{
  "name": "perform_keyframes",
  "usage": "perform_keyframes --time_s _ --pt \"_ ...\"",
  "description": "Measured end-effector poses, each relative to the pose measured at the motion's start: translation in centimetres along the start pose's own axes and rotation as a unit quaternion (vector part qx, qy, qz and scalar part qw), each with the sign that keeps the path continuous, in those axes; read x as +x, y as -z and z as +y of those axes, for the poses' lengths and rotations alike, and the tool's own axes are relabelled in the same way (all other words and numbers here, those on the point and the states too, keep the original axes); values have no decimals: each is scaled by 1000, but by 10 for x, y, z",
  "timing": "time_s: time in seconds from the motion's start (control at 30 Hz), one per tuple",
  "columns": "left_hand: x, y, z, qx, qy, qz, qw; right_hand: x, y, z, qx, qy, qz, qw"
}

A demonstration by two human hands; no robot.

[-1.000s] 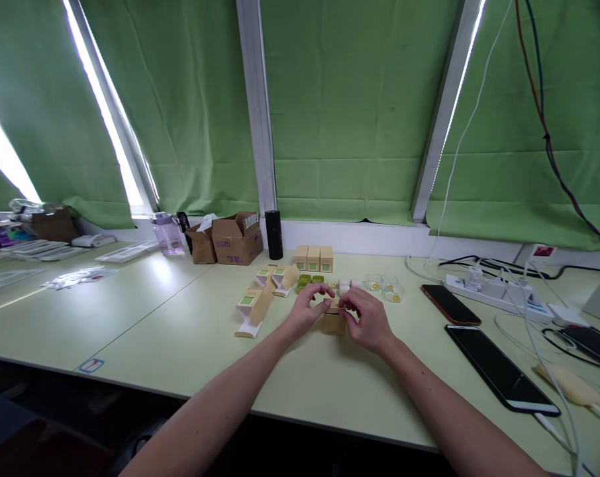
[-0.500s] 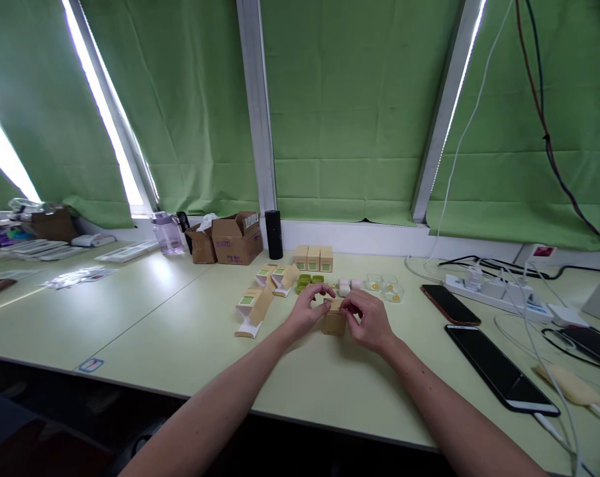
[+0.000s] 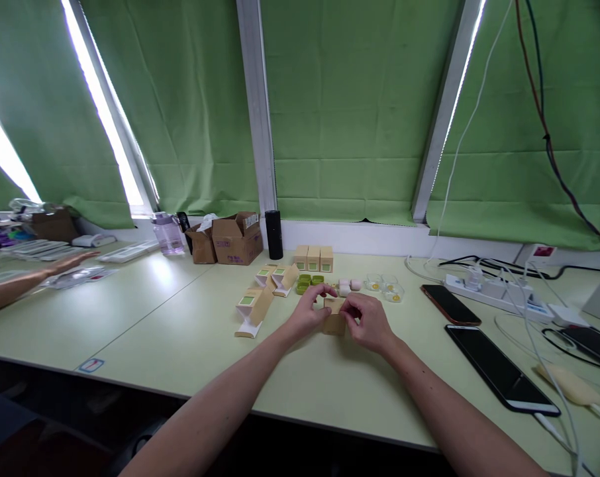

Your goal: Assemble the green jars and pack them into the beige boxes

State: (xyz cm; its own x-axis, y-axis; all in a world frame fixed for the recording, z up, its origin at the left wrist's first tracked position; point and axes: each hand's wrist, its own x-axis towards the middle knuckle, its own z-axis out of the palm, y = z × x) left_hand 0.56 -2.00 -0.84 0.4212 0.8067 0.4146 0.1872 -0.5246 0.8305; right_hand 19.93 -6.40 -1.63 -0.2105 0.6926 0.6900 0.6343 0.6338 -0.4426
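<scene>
A small tan cardboard box stands on the pale green table in front of me. My left hand pinches its left top edge and my right hand pinches the top flap from the right. Both hands have curled fingers on the box. Behind them lie two green pots, small pink-white pieces and clear round lids. Three closed tan boxes stand in a row further back. Opened boxes with white inserts lie to the left.
Two phones lie at the right beside a power strip and tangled cables. Brown cartons, a black cylinder and a clear bottle stand by the window sill. Another person's arm reaches over the table at far left.
My fingers have shifted on the box's top flap, the left thumb and right fingers closing nearer each other. Another person's arm has come into view at far left.
</scene>
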Motion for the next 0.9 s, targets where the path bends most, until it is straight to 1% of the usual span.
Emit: perform_keyframes --time_s 0.13,0.23,0.3,0.37,0.47,0.53,0.63,0.8,0.83,0.9 --pt "1 1 3 -18 12 -7 1000 1 0 3 29 -24 -3 999" --pt "4 2 5 -72 13 0 997 4 6 5 52 -52 -11 997" --pt "5 3 6 -125 12 20 992 6 12 7 55 -67 -35 996" --pt "7 3 6 -166 16 42 985 7 18 7 51 -78 -74 993" --pt "8 3 4 -190 33 62 979 7 23 7 29 -90 -127 987" --pt "9 2 3 -191 41 69 978 7 23 7 8 -97 -142 985" --pt "9 0 1 -176 49 82 980 8 20 8 -34 -116 -135 983" --pt "10 0 -3 -139 62 111 982 11 16 11 -117 -196 -81 970" --pt "11 1 -4 -136 61 115 982 12 16 10 -121 -203 -71 969" --pt "12 1 -4 -142 56 116 982 12 18 8 -101 -193 -63 974"
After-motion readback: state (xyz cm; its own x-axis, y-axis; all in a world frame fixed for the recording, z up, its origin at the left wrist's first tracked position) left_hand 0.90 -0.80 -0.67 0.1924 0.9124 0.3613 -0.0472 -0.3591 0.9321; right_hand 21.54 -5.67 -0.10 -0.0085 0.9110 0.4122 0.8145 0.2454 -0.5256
